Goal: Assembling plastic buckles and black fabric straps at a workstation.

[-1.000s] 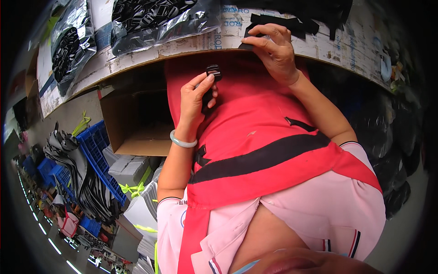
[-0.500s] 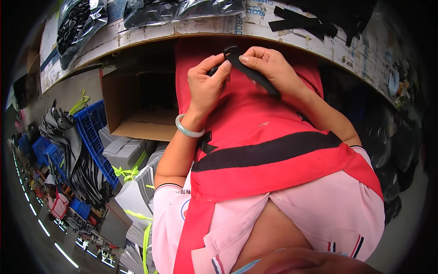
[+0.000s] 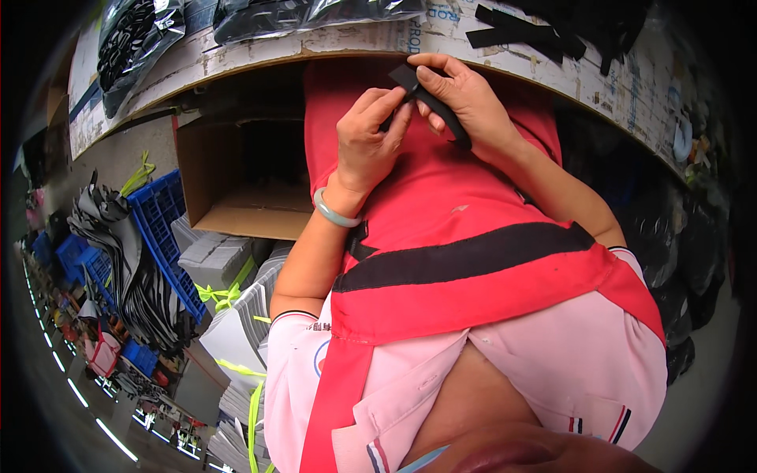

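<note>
A black strap [image 3: 447,118] is held in front of the red apron [image 3: 426,189], just below the table edge. My right hand [image 3: 473,98] is closed round it, thumb and fingers pinching its upper part, while the lower end curves down beside the palm. At the strap's upper end, a short flat flap [image 3: 404,76] sticks out past the fingertips. My left hand [image 3: 371,132] is closed too, thumb and forefinger pinching where the flap meets the rest. A small dark piece shows beneath those left fingers; its shape is mostly hidden.
Clear bags of black parts [image 3: 142,47] lie on the worktable [image 3: 347,65], with loose black straps [image 3: 524,35] farther right. Below stands an open cardboard box [image 3: 252,217]. Left of it are a blue crate [image 3: 164,236] and grey stacks [image 3: 217,260] tied with yellow-green bands.
My left hand has moved slightly right and my right hand slightly up. The slotted black piece seen at the left fingertips is now covered, and a flat strap end shows above them.
</note>
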`<move>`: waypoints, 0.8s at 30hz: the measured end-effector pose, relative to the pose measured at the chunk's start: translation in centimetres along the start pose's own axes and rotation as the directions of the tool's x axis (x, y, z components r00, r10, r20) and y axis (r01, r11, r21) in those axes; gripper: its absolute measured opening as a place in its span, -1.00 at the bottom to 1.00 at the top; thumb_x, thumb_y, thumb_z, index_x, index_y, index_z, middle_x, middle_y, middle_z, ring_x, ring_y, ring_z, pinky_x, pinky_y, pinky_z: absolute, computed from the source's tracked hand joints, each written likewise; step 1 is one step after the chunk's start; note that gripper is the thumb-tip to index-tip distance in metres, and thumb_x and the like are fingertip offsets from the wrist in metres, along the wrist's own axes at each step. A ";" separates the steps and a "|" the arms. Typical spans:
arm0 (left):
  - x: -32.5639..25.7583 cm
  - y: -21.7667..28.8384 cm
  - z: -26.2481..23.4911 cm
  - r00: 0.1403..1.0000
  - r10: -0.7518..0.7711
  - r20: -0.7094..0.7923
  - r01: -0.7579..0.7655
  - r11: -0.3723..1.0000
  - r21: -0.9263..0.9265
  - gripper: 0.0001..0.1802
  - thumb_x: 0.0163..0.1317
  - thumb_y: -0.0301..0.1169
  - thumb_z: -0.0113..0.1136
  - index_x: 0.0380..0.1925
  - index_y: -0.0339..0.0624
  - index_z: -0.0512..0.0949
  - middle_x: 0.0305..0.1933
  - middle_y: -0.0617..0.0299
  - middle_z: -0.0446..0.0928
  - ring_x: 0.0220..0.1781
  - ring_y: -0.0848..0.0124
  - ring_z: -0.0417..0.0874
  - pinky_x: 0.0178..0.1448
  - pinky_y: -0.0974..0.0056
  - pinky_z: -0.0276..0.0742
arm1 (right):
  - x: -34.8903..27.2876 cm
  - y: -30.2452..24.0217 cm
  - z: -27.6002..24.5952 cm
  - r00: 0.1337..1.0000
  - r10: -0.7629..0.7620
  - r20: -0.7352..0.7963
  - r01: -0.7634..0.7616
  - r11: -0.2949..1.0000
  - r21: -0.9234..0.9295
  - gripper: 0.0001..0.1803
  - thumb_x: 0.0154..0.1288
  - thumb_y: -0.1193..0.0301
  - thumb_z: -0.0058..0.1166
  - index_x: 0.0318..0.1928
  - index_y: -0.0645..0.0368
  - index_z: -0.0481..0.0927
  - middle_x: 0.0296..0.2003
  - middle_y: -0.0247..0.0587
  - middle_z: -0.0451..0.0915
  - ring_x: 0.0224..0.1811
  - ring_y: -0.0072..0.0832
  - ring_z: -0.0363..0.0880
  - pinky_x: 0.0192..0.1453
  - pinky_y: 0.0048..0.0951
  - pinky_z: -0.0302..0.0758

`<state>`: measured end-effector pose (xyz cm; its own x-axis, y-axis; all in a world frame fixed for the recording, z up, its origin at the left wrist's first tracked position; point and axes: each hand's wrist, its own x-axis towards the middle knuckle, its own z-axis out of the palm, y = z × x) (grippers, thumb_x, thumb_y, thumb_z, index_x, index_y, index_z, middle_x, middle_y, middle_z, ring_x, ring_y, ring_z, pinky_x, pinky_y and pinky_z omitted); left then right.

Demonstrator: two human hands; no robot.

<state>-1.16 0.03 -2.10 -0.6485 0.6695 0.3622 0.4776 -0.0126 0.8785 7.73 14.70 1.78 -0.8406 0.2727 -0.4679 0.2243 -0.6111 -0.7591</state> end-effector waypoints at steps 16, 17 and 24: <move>0.3 -0.4 -0.6 0.574 -0.713 0.403 0.718 0.202 -0.666 -0.70 0.33 -0.39 0.22 -0.05 -0.41 0.57 -0.36 0.17 0.60 -0.57 0.55 0.49 -0.65 0.50 0.29 | 0.9 1.8 -2.0 0.957 -0.276 0.087 0.288 0.884 -0.369 -0.86 0.31 0.46 0.22 -0.15 0.21 0.66 -0.09 -0.39 0.55 -0.10 -0.69 0.51 0.01 -0.62 0.47; 0.2 -0.4 -0.6 0.573 -0.713 0.404 0.719 0.200 -0.666 -0.70 0.33 -0.39 0.22 -0.05 -0.41 0.57 -0.36 0.17 0.60 -0.57 0.55 0.49 -0.65 0.50 0.29 | 0.9 2.1 -1.9 0.958 -0.274 0.085 0.286 0.884 -0.370 -0.86 0.31 0.46 0.22 -0.15 0.21 0.66 -0.09 -0.39 0.55 -0.10 -0.69 0.51 0.01 -0.62 0.47; 0.7 0.3 -0.3 0.639 -0.718 0.275 0.656 0.322 -0.682 -0.72 0.29 -0.40 0.28 -0.12 -0.42 0.60 -0.45 0.21 0.57 -0.60 0.54 0.51 -0.66 0.50 0.29 | -1.4 0.1 0.0 0.868 -0.478 0.136 0.487 0.760 -0.430 -0.86 0.31 0.45 0.22 -0.16 0.24 0.65 -0.26 -0.37 0.59 -0.28 -0.70 0.51 -0.19 -0.64 0.49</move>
<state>-1.64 0.22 -1.50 -0.5942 0.6417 -0.4849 -0.6759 -0.0715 0.7335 8.90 14.26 2.37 -0.9039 0.4274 0.0187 -0.0265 -0.0123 -0.9996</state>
